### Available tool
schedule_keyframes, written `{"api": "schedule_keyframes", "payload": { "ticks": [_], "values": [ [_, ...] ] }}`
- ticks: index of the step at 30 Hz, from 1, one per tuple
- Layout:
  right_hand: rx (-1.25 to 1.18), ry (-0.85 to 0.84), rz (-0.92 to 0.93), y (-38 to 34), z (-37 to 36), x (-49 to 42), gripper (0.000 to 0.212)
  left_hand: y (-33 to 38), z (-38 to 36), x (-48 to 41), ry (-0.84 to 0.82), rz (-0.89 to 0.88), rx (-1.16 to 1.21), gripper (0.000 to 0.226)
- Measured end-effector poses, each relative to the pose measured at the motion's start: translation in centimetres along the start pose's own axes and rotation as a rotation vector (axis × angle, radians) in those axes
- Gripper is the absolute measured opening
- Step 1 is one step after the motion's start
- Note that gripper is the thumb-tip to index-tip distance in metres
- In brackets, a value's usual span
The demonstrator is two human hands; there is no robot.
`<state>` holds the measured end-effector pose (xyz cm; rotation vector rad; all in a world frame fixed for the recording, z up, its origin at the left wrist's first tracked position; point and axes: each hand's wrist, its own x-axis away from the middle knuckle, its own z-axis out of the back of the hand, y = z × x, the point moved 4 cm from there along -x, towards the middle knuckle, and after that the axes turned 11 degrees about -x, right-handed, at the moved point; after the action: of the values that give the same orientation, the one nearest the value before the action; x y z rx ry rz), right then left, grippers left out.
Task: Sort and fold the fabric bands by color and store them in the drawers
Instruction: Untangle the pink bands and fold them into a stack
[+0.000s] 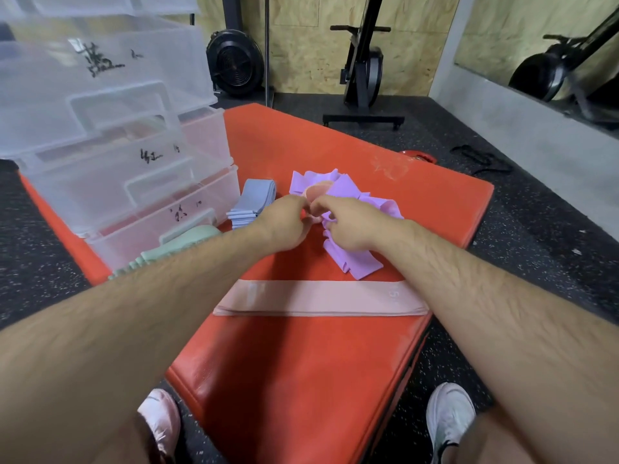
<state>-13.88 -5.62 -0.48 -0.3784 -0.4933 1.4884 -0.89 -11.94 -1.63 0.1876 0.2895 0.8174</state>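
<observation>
My left hand (pixel 284 224) and right hand (pixel 348 227) meet at the fingertips. Both pinch a crumpled pink band (pixel 316 194) atop the purple band pile (pixel 355 262). Folded blue bands (pixel 255 202) lie just left, flat pink bands (pixel 318 301) nearer me on the orange mat (pixel 301 363), and clear drawers (pixel 117 182) stand at far left.

left hand (pixel 284 224), right hand (pixel 348 226): pinch pink band (pixel 316 195) | purple pile (pixel 355 262): beneath

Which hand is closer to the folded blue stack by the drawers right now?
Left. The left hand sits just right of the blue stack, nearly beside it. The right hand is farther right, over the purple pile. Both pinch the pink band.
</observation>
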Motion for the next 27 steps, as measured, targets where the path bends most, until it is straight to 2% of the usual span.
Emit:
{"api": "schedule_keyframes", "payload": {
  "ticks": [3,5,8,10,12,14,17,19,22,27],
  "values": [
    [-0.124,0.032,0.05,-0.7,0.1,-0.2,0.038,0.1,0.9,-0.5,0.056,0.047,0.049,0.016],
    [-0.291,0.066,0.103,-1.3,0.2,0.0,0.042,0.4,1.7,-0.4,0.097,0.071,0.087,0.017],
    [-0.577,0.113,0.132,-2.1,0.6,0.5,0.037,0.7,3.2,0.3,0.175,0.079,0.189,0.012],
    [-0.653,0.192,0.162,-2.6,1.2,0.9,0.037,0.5,4.3,0.7,0.23,0.062,0.257,0.017],
    [-0.576,0.312,0.218,-3.3,2.0,1.6,0.044,0.6,5.3,1.1,0.256,0.032,0.284,0.022],
    [-0.39,0.422,0.271,-4.0,2.8,2.3,0.05,0.9,6.3,1.7,0.248,0.011,0.333,0.027],
    [-0.354,0.338,0.282,-4.8,3.1,2.5,0.052,1.5,7.9,2.8,0.226,-0.018,0.38,0.029],
    [-0.374,0.262,0.235,-5.0,2.7,2.5,0.037,1.6,8.8,3.6,0.216,-0.032,0.341,0.025],
    [-0.372,0.263,0.208,-5.4,2.3,2.7,0.011,1.0,9.9,4.2,0.231,-0.003,0.276,0.016],
    [-0.366,0.292,0.196,-5.9,2.6,2.8,0.003,0.6,11.5,5.5,0.26,0.016,0.268,0.02]
  ]
}}
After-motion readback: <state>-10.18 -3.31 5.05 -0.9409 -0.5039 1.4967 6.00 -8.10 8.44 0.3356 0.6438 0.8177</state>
